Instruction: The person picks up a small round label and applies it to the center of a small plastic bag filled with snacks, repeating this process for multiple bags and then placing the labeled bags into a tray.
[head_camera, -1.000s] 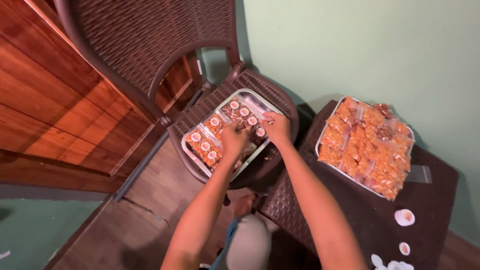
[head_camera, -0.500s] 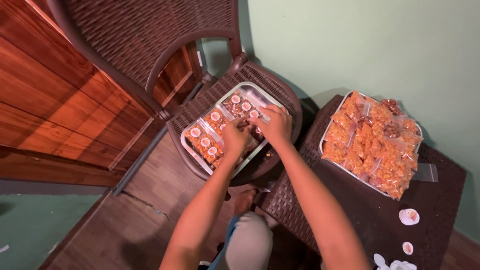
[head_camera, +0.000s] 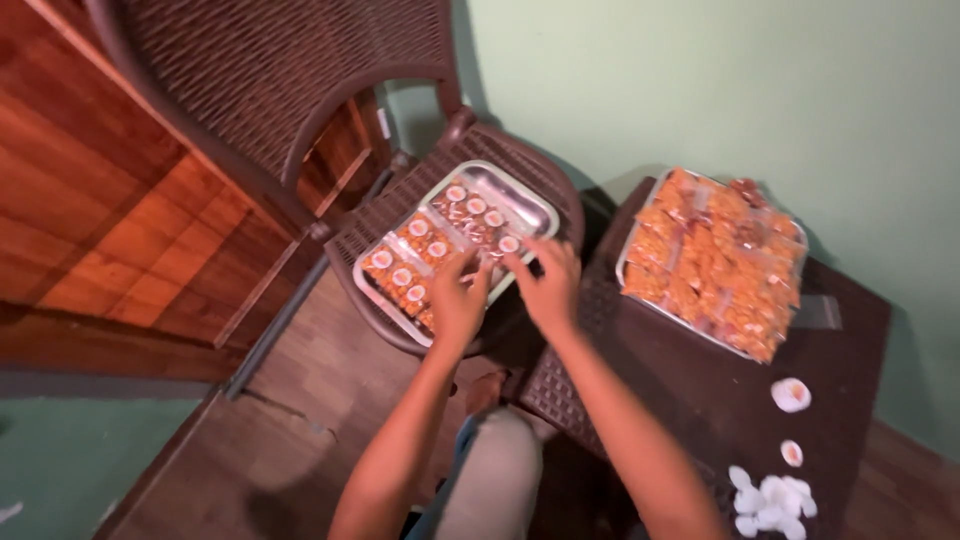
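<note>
Arranging packets: your left hand (head_camera: 458, 300) and right hand (head_camera: 548, 285), fingers loosely spread, press on orange packets (head_camera: 420, 255) in the metal tray (head_camera: 535, 205) on the chair (head_camera: 300, 90). Its far corner is bare; a heaped tray (head_camera: 715, 260) waits on the surface (head_camera: 720, 400).

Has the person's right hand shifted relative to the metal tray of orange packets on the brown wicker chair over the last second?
Yes. The right hand has slid off the metal tray toward its near edge, away from the brown wicker chair's backrest.
</note>
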